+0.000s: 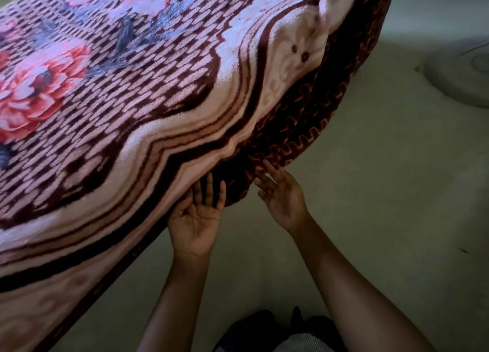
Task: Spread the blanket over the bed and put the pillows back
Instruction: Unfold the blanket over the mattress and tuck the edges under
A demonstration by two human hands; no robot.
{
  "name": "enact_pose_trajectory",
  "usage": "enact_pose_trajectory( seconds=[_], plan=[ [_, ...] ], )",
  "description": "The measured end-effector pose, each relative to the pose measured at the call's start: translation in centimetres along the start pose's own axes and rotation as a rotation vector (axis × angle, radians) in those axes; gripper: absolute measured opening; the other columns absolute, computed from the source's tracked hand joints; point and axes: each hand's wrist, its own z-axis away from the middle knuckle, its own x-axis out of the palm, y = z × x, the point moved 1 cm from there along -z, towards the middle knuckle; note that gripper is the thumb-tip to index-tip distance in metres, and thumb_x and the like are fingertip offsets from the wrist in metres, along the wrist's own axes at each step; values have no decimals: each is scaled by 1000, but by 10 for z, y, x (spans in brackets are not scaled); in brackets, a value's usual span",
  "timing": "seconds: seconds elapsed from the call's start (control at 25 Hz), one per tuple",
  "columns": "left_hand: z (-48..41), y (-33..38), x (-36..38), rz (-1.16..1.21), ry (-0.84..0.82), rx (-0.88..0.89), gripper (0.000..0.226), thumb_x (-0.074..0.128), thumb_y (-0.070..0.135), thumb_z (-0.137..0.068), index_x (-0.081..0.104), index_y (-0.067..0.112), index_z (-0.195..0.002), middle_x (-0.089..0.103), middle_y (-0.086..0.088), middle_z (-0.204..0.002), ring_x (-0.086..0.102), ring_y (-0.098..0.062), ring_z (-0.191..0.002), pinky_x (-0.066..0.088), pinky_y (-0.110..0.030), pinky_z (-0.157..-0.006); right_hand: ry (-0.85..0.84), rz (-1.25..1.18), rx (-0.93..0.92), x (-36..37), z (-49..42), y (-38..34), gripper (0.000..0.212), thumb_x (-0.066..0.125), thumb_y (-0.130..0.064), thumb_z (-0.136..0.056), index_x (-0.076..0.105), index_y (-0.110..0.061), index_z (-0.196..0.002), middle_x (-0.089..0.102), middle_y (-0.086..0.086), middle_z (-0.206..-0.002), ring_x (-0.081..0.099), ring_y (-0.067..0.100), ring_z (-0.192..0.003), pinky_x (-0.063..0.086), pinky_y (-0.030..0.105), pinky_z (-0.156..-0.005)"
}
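Risk: the blanket (132, 100) hangs billowed above the bed (383, 206), over its left part only. With nothing gripping it, I judge it may drop bunched or skewed, leaving the bed's right side bare or sliding off the bed's edge. It is thick plush with pink roses on a maroon-and-cream check, wavy cream bands and a dark scrolled hem, and it looks rippled and blurred. Above the bed's near side, the left hand (197, 215) and right hand (281, 199) have fingers straight and apart, palms up, clamped on nothing, fingertips at the hem; whether they touch it I cannot tell.
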Motion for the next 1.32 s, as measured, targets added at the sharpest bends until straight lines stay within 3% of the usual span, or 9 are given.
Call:
enact_pose_trajectory(
  seconds=[0.12,0.36,0.52,0.68,0.8,0.88,1.04,1.16,1.32],
  plan=[
    [1,11,7,-27,-51,14,65,83,-5,-34,70,2,-97,62,-8,-124,56,-30,-119,47,-57,-88,-158,-158,88,15,-12,1,54,39,-45,-93,47,-14,-136,50,13,-137,50,28,-125,47,34,-98],
    [1,20,8,-170,-90,20,55,79,3,-44,72,6,-99,64,-9,-121,58,-29,-117,50,-55,-87,-235,-210,80,99,-62,-7,46,37,-43,-95,51,-12,-125,57,12,-117,52,29,-109,39,40,-101],
    [1,14,-2,-246,20,-13,50,78,9,-49,72,10,-99,64,-6,-123,59,-26,-116,47,-55,-91,-206,-60,33,79,-71,-15,29,38,-32,-100,56,-15,-115,61,10,-109,58,24,-99,45,38,-94],
    [34,22,-4,-440,279,-9,33,53,11,-69,64,12,-99,66,-7,-119,65,-22,-106,46,-45,-97,-68,-133,66,17,-38,26,25,44,-21,-98,57,-15,-118,64,8,-110,62,19,-102,48,30,-91],
    [68,38,-7,-335,371,96,54,60,10,-54,61,7,-108,67,-10,-115,67,-23,-102,48,-43,-90,-19,-124,210,3,-14,69,29,46,-19,-96,56,-11,-122,64,7,-110,62,19,-100,48,29,-89],
    [78,45,-10,-272,412,144,56,56,14,-62,58,6,-118,66,-11,-117,65,-24,-106,47,-43,-91,-23,-155,285,3,-6,94,28,46,-20,-96,57,-12,-121,63,8,-113,62,20,-100,49,31,-87],
    [76,50,-23,-199,372,152,44,46,21,-84,55,8,-125,64,-10,-121,58,-25,-116,45,-48,-89,-15,-210,328,17,-6,122,33,44,-24,-98,49,-19,-130,56,10,-123,61,25,-103,51,37,-83],
    [77,56,-30,-165,260,168,63,67,14,-56,62,6,-118,63,-10,-124,57,-26,-118,43,-52,-88,-89,-241,285,31,-12,124,27,43,-25,-98,52,-23,-124,54,13,-127,60,31,-109,50,41,-88],
    [76,67,-36,-180,152,146,47,67,12,-55,73,3,-100,61,-10,-126,59,-25,-116,47,-54,-93,-198,-193,254,42,-10,114,29,38,-27,-98,58,-17,-116,62,13,-119,61,30,-109,49,38,-91]
  ],
)
